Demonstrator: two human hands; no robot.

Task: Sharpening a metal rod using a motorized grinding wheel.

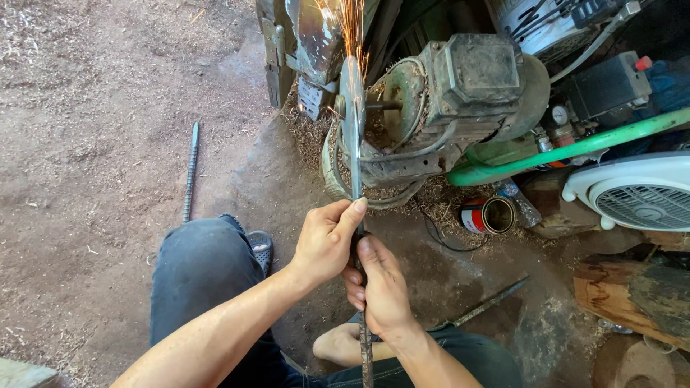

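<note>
A rebar (190, 172) lies on the dirt floor (93, 108) at the left, well apart from the hands, its length running toward the top edge. Just right of it is the person's knee (201, 266) in dark jeans, with a sandal (260, 248) beside it.

The left hand (325, 241) is closed around a long blade (354, 165), thumb stretched up along the metal. The right hand (381, 291) is wrapped tight around the same piece just below, touching the left, so both hands grip it near the middle of its length. The long axis of the blade runs almost straight away from the person: its near end passes down between the knees to the bottom edge, over a bare foot (343, 345), and its far end rises from the grip to the grinder wheel (351, 93). Sparks (351, 29) fly upward there, so the metal is touching the wheel. The left hand is the nearer of the two to the wheel.

Right of the wheel sits the motor (467, 86) on the floor, wood shavings scattered around it. A green pipe (575, 144) slants across behind. Below it lies an open can (489, 214) on its side. A chisel (492, 302) lies on the floor near the right knee. A white fan (640, 194) is at the right edge, with wood blocks (632, 294) below it.
</note>
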